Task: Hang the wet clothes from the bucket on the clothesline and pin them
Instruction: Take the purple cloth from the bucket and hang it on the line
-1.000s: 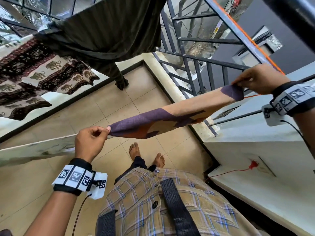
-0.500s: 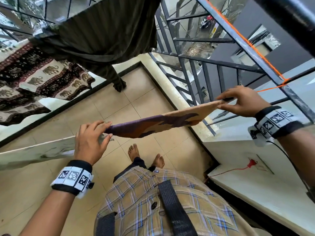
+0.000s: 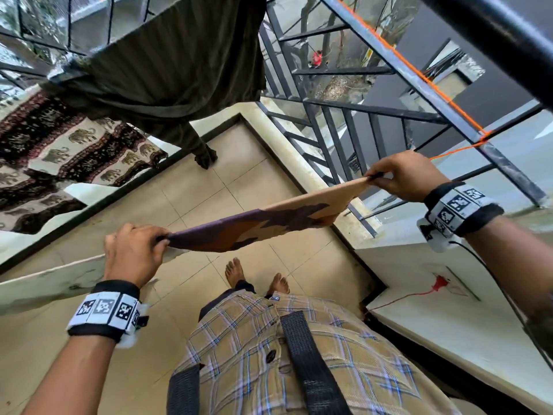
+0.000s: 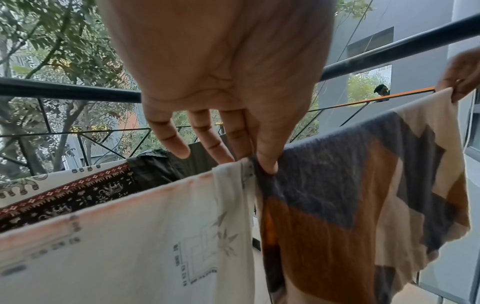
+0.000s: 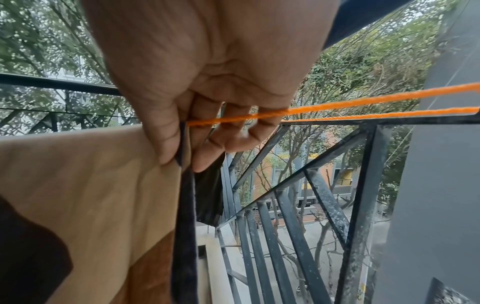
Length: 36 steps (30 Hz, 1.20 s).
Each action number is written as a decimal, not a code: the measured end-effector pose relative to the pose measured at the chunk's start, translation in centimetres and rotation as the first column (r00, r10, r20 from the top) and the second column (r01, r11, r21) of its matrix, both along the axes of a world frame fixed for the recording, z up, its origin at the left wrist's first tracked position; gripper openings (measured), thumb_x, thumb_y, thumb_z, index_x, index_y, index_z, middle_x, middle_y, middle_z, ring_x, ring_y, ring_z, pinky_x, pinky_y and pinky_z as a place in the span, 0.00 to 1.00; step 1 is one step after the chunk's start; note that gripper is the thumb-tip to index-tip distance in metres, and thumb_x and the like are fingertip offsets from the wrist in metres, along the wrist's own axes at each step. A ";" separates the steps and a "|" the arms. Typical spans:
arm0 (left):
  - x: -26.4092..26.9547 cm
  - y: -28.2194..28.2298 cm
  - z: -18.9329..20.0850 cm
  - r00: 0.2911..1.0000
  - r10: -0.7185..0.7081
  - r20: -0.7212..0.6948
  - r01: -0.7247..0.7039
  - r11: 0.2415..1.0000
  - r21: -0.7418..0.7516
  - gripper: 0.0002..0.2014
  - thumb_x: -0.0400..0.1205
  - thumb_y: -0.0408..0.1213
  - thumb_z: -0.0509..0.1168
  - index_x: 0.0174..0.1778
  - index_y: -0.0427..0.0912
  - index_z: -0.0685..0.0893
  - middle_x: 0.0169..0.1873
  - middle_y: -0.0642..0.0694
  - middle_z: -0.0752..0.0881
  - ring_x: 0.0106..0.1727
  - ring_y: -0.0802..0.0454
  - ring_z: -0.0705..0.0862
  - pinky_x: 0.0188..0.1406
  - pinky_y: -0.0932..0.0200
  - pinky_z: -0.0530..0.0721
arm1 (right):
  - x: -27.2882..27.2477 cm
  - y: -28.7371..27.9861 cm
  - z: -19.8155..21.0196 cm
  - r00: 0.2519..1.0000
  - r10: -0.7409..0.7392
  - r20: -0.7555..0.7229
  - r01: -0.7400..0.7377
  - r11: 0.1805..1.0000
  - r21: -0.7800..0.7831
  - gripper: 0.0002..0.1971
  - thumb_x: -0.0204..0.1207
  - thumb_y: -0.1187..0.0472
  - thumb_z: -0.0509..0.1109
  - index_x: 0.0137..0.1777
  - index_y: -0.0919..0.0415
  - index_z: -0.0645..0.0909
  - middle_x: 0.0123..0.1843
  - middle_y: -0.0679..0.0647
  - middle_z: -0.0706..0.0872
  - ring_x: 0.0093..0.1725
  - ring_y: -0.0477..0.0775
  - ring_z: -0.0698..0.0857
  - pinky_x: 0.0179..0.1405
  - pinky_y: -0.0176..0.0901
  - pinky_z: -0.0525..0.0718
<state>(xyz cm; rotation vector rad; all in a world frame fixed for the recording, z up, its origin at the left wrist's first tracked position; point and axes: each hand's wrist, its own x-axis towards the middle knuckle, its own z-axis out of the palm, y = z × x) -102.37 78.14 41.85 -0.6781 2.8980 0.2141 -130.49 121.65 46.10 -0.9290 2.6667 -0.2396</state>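
1. Railing (image 3: 326, 136): dark metal bars round the balcony; everything below is placed against it.
2. Dark cloth (image 3: 179, 55): hangs over the railing's far run, at the corner.
3. Elephant cloth (image 3: 59, 151): hangs just left of the dark cloth, along the same run.
4. White cloth (image 4: 130, 236): hangs on the line inside the railing, printed with grey marks; its right edge touches the patched cloth.
5. Patched cloth (image 3: 263, 223): purple, tan and cream blocks, draped over the line and stretched level between both hands, inside the railing's right run.
6. Line (image 5: 337, 102): orange cord, tied to a railing bar on the right and running left under the patched cloth's fold.
7. Left hand (image 3: 134, 253): thumb and forefinger pinch the cloth's purple end, next to the white cloth; other fingers (image 4: 176, 142) hang loosely spread.
8. Right hand (image 3: 410, 178): thumb and forefinger pinch the cloth's cream end at its dark hem, close to the railing; the cord passes across the remaining, curled fingers.
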 end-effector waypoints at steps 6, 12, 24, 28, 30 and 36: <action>1.2 -1.4 -1.2 0.998 -0.025 -0.065 0.035 0.987 0.156 0.10 0.79 0.34 0.72 0.54 0.48 0.90 0.46 0.47 0.91 0.48 0.43 0.80 0.46 0.43 0.78 | 0.1 -0.3 0.3 0.999 -0.021 0.024 0.020 0.999 0.043 0.05 0.74 0.58 0.76 0.49 0.50 0.91 0.43 0.50 0.92 0.42 0.57 0.88 0.38 0.48 0.85; 1.8 -1.2 -1.8 0.995 -0.017 -0.100 0.038 0.975 0.219 0.09 0.79 0.32 0.72 0.55 0.42 0.90 0.45 0.43 0.90 0.47 0.43 0.81 0.49 0.41 0.81 | 0.2 -0.9 0.8 0.997 -0.060 0.045 0.052 0.985 0.166 0.07 0.76 0.56 0.72 0.49 0.47 0.90 0.44 0.48 0.91 0.45 0.58 0.87 0.41 0.47 0.84; 4.4 -4.9 2.9 0.968 -0.008 -0.251 0.105 0.921 0.375 0.11 0.81 0.36 0.70 0.54 0.58 0.85 0.48 0.56 0.87 0.48 0.53 0.82 0.46 0.54 0.80 | 3.6 -11.9 4.4 0.991 0.018 0.131 -0.012 0.999 -0.040 0.11 0.76 0.50 0.73 0.58 0.46 0.88 0.47 0.46 0.90 0.48 0.50 0.88 0.49 0.46 0.85; 10.1 -8.2 4.8 0.932 0.077 -0.353 0.058 0.932 0.357 0.08 0.81 0.34 0.70 0.54 0.48 0.90 0.44 0.53 0.87 0.44 0.52 0.84 0.43 0.54 0.82 | 8.5 -22.9 5.3 0.988 0.136 0.070 -0.121 0.975 -0.188 0.08 0.78 0.55 0.72 0.55 0.50 0.89 0.45 0.48 0.90 0.43 0.47 0.85 0.44 0.38 0.77; 14.0 -10.4 4.6 0.920 0.137 -0.367 0.008 0.930 0.368 0.08 0.81 0.33 0.71 0.53 0.49 0.90 0.42 0.55 0.87 0.41 0.53 0.85 0.41 0.54 0.83 | 11.9 -29.0 5.6 0.975 0.218 0.052 -0.201 0.954 -0.220 0.08 0.78 0.54 0.71 0.54 0.49 0.89 0.45 0.45 0.90 0.43 0.45 0.83 0.45 0.39 0.77; 30.7 -17.3 3.6 0.803 0.442 -0.399 -0.227 0.847 0.481 0.07 0.82 0.38 0.69 0.50 0.53 0.90 0.43 0.61 0.88 0.43 0.64 0.85 0.41 0.65 0.83 | 28.3 -49.0 5.1 0.804 0.591 0.070 -0.569 0.798 -0.200 0.10 0.79 0.52 0.68 0.55 0.46 0.88 0.48 0.47 0.91 0.47 0.51 0.88 0.43 0.40 0.79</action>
